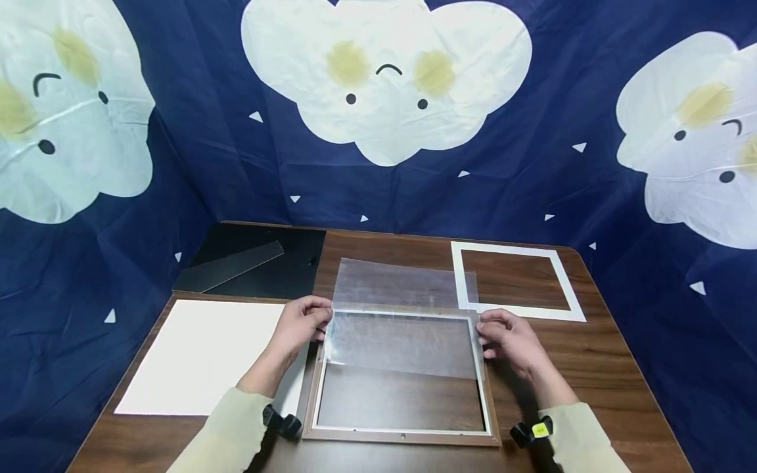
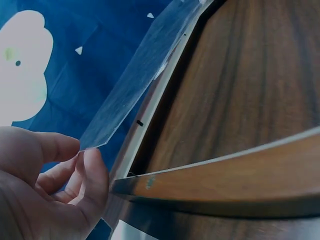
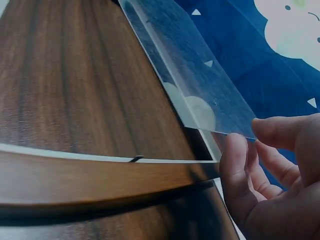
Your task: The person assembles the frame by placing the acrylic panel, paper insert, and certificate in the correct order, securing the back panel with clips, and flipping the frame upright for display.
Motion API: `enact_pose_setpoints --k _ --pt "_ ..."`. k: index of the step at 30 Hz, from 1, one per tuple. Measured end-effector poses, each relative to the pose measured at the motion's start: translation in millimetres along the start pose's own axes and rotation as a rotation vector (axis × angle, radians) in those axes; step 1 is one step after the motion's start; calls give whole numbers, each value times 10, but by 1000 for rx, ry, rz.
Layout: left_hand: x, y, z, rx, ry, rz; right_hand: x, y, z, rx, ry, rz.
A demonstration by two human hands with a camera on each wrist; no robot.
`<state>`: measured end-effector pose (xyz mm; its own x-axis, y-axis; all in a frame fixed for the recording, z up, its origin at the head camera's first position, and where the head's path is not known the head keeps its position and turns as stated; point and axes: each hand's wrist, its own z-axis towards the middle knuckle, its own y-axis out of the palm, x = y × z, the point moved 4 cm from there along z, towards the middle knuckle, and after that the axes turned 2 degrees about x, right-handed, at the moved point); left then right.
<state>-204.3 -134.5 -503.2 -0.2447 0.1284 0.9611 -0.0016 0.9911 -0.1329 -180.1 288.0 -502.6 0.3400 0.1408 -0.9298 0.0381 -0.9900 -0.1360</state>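
Note:
A clear plastic sheet [image 1: 402, 284] spans the far part of a wooden picture frame [image 1: 403, 436] lying on the table. My left hand [image 1: 303, 322] pinches the sheet's left edge between thumb and fingers, as the left wrist view also shows with the hand [image 2: 60, 185] at the sheet's corner. On the other side, my right hand [image 1: 510, 341] pinches the right edge; in the right wrist view that hand [image 3: 270, 165] holds a corner of the tilted sheet [image 3: 200, 85]. The sheet sits above the frame's far side and reaches past it.
A white board [image 1: 201, 355] lies left of the frame, partly under my left forearm. Behind it is a black panel [image 1: 296, 263] with a dark strip [image 1: 242, 266] on it. A white mat border [image 1: 564, 282] lies at the back right. A blue cloud-patterned cloth [image 1: 390, 190] hangs behind the table.

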Motion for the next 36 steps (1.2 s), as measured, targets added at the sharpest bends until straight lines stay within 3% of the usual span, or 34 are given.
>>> enact_pose_setpoints --k 9,16,24,32,36 --pt "-128 -23 -145 19 5 77 61 24 -110 38 20 -35" --pt "-220 -30 -226 3 -11 87 126 51 -167 32 35 -18" --pt "-156 -12 -274 -2 43 135 142 75 -167 29 23 -26" --pt "-118 13 -367 40 87 300 117 70 -257 37 18 -86" --pt "-110 12 -410 54 113 326 126 79 -304 37 30 -93"
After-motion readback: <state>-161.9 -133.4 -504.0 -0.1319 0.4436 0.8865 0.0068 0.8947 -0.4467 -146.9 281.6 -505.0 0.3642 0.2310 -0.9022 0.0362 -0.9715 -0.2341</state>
